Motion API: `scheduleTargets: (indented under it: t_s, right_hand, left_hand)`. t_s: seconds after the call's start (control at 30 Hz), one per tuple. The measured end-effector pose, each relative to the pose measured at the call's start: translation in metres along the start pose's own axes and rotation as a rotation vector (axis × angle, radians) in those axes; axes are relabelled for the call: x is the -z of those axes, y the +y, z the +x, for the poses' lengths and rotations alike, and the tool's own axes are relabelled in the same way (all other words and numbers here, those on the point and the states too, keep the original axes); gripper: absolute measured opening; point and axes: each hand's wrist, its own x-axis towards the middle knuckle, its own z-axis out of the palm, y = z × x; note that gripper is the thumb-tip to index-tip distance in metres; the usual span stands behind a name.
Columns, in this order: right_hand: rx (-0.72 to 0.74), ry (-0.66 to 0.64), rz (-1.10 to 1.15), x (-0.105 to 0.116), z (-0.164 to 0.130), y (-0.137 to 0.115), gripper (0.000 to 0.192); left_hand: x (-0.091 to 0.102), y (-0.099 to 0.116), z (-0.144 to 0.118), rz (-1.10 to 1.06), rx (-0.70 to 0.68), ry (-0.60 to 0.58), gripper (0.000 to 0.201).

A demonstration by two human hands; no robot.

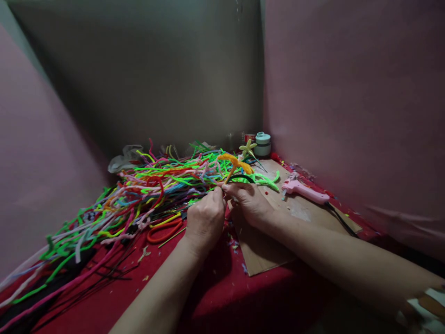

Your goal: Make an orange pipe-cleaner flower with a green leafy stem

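Orange fuzz is showing just above the two hands: a bent orange pipe cleaner (233,163) is sticking up from where the fingertips are meeting. The left hand (205,218) is curling its fingers together and pinching the lower end of that stem, and the right hand (248,200) is pinching it from the other side, the two hands touching at the fingertips. A dark curved band (241,177) is lying just behind the right hand. To the left, a heap of pipe cleaners (139,195) in many colours is spreading over the red cloth (208,297). Orange scissors (163,231) are lying beside the left hand. Under the right wrist, cardboard (267,250) is lying flat, with a pink glue gun (306,191) resting on it.
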Motion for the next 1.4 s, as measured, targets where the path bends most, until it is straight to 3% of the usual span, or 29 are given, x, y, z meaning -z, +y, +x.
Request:
scheduleTargets:
  t_s: [0.13,0.3,0.43,0.53,0.63,0.73,0.9,1.1,1.27,1.4]
  right_hand:
    - [-0.063,-0.024,0.03,0.001,0.002,0.001,0.018]
    - [-0.042,-0.172,-0.009,0.005,0.003,-0.006,0.014]
    - [0.047,-0.257,-0.202,0.009,0.003,-0.011,0.022]
    - [0.01,-0.308,-0.16,0.014,0.006,-0.006,0.016]
    - [-0.044,-0.344,-0.066,0.018,0.007,-0.002,0.019]
    - [0.03,-0.353,-0.126,0.017,0.006,-0.004,0.023]
    - [0.16,-0.277,-0.263,0.008,0.001,-0.015,0.026]
    - [0.097,-0.358,-0.177,0.011,0.005,-0.014,0.019]
    - [-0.083,-0.474,0.074,0.018,0.008,-0.01,0.013]
    - [-0.075,-0.536,0.118,0.019,0.009,-0.009,0.011]
  left_hand:
    - [-0.003,-0.004,-0.001,-0.159,-0.005,-0.031,0.024]
    - [-0.001,-0.005,0.001,-0.721,0.242,0.043,0.017]
    - [0.009,0.001,0.005,-1.288,0.509,-0.089,0.017]
    - [0.016,0.001,0.006,-1.571,0.606,-0.208,0.018]
    - [0.02,-0.004,0.006,-1.773,0.616,-0.337,0.02]
    - [0.023,-0.008,0.005,-1.869,0.619,-0.431,0.021]
    - [0.022,-0.012,0.004,-1.95,0.585,-0.445,0.02]
    - [0.017,-0.013,0.004,-2.194,0.513,-0.493,0.015]
    - [0.013,-0.014,0.0,-2.34,0.459,-0.562,0.014]
    - [0.013,-0.013,-0.002,-2.403,0.423,-0.603,0.015]
